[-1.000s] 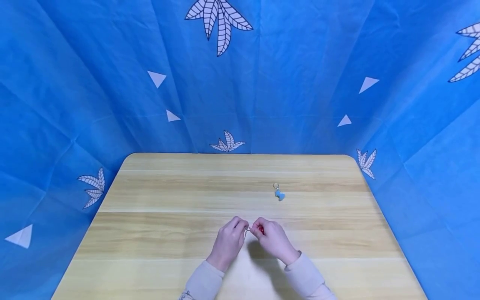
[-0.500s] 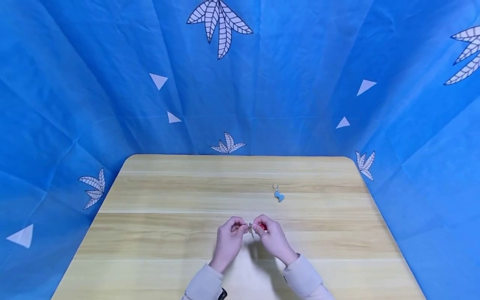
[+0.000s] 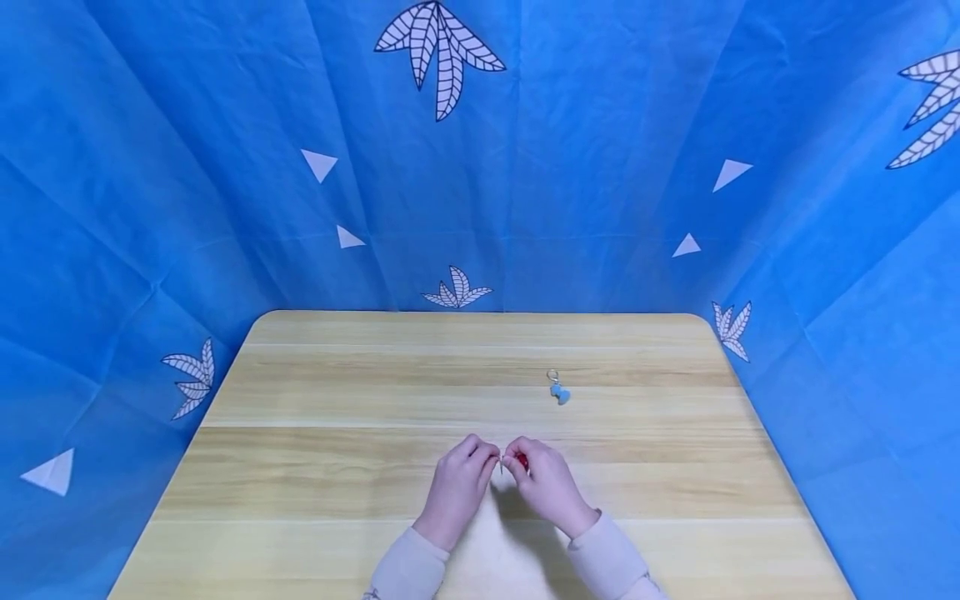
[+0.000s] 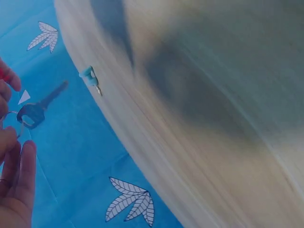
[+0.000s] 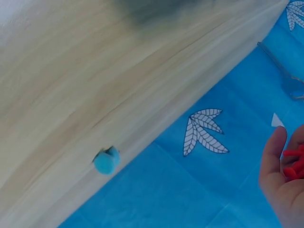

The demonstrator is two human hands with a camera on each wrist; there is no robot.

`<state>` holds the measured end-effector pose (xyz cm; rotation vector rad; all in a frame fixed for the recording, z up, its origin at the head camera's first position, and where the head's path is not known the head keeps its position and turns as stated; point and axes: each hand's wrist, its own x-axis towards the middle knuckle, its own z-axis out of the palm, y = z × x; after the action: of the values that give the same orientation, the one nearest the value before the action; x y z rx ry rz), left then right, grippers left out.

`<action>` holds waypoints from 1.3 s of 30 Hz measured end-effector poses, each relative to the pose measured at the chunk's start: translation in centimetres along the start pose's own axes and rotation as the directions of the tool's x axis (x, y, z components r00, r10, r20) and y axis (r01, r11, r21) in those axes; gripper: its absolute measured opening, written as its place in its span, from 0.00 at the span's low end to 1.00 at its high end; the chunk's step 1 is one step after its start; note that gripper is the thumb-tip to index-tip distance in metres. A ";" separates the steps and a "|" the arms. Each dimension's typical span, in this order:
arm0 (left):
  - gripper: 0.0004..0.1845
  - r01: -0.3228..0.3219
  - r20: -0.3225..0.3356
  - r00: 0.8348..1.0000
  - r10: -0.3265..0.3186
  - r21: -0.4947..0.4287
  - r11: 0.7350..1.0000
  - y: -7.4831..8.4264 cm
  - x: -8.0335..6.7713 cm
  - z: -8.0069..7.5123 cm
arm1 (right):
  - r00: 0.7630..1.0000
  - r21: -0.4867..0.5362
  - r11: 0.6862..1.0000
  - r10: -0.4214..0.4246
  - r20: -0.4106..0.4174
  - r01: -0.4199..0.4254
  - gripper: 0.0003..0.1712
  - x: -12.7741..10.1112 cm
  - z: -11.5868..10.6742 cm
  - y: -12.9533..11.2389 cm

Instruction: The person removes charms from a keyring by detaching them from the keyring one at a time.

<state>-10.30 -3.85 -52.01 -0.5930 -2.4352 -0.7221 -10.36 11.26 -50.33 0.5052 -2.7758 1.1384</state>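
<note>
Over the pale wooden table (image 3: 315, 467), we've got both hands pinching at one tiny keyring.

Our left hand (image 3: 457, 487) pinches the small silver metal key (image 4: 35, 110) on its ring; our right hand (image 3: 546, 483) grips the little red plastic charm (image 5: 295, 164). Any slip probably drops it.

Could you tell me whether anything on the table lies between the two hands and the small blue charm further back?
Nothing visible does. The blue charm lies alone on the wooden table, beyond and slightly right of the left hand and right hand, which meet around a key and a red piece; only bare wood lies between.
</note>
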 end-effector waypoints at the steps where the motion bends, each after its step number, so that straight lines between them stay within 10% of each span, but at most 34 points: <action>1: 0.05 -0.016 0.000 1.000 0.017 0.027 0.999 -0.1 0.0 0.0 | 1.000 0.013 1.000 0.004 0.004 -0.004 0.03 0.0 0.0 0.0; 11: 0.05 -0.025 -0.099 0.995 0.018 -0.065 0.998 -0.6 -0.4 0.5 | 0.992 0.206 0.972 0.101 0.070 -0.114 0.04 -0.2 -0.1 0.2; 17: 0.06 0.132 -0.108 0.978 -0.177 -0.331 0.934 -0.6 -0.7 0.9 | 0.985 0.297 0.941 0.137 0.102 -0.162 0.03 -0.2 -0.2 0.2; 20: 0.05 0.288 -0.038 0.934 -0.355 -0.507 0.812 -0.3 -0.6 0.9 | 0.982 0.351 0.919 0.155 0.105 -0.182 0.03 -0.1 -0.2 0.1; 26: 0.03 0.583 0.267 0.739 -0.619 -0.713 0.389 0.3 0.0 0.5 | 0.959 0.507 0.814 0.232 0.163 -0.283 0.08 0.2 -0.2 0.0; 28: 0.04 0.618 0.332 0.711 -0.620 -0.715 0.326 0.7 0.3 -0.1 | 0.951 0.540 0.783 0.257 0.172 -0.309 0.08 0.2 -0.3 0.1; 30: 0.05 0.624 0.358 0.716 -0.600 -0.713 0.320 0.9 0.5 -0.5 | 0.950 0.547 0.777 0.267 0.164 -0.313 0.07 0.1 -0.3 0.1; 33: 0.05 0.606 0.354 0.757 -0.550 -0.696 0.386 0.9 0.5 -0.6 | 0.959 0.512 0.811 0.250 0.137 -0.284 0.07 0.0 -0.3 0.2; 36: 0.05 0.544 0.306 0.821 -0.482 -0.676 0.497 0.3 0.1 0.0 | 0.972 0.472 0.849 0.205 0.118 -0.237 0.06 -0.1 -0.3 0.4; 39: 0.04 0.413 0.184 0.903 -0.389 -0.624 0.663 -0.1 -0.1 0.5 | 0.977 0.466 0.859 0.172 0.126 -0.211 0.06 -0.2 -0.2 0.5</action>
<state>-10.45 -3.69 -52.52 -0.2909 -2.3241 -1.8125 -10.32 11.79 -50.51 0.3159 -2.6398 1.9122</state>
